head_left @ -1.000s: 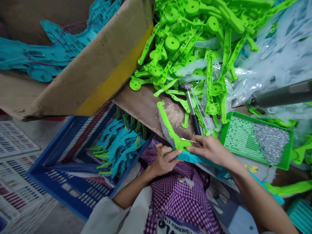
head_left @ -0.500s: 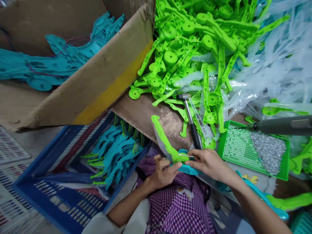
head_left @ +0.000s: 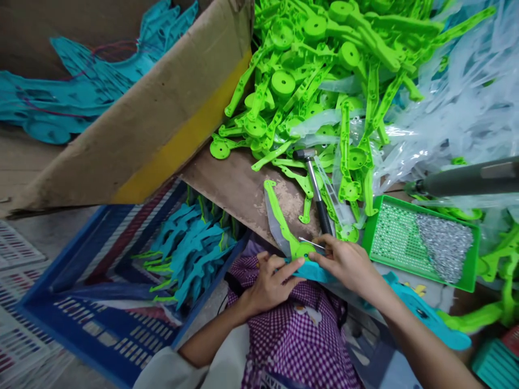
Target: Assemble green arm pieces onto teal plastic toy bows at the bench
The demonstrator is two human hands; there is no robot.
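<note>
A long green plastic part (head_left: 279, 212) with a round end lies across a blue plastic part (head_left: 314, 272) at the table's front edge. My left hand (head_left: 270, 278) has its fingers closed on the blue part from the left, the index fingertip at the green part's round end. From the right, my right hand (head_left: 338, 256) pinches a thin metal rod (head_left: 311, 243) between thumb and fingers, its thumb tip close to the round end. A whitish translucent piece (head_left: 275, 229) shows beneath the green part.
Behind are a hammer (head_left: 318, 192) and a heap of green parts (head_left: 308, 81). A green tray (head_left: 425, 273) of small metal pieces sits right, below a grey tool (head_left: 470, 178). A blue crate (head_left: 97, 243) and cardboard box (head_left: 162, 108) are left.
The green part stands more upright and its round end shows more. The thin rod now slants up to the left, away from the round end. The whole view has shifted slightly.
</note>
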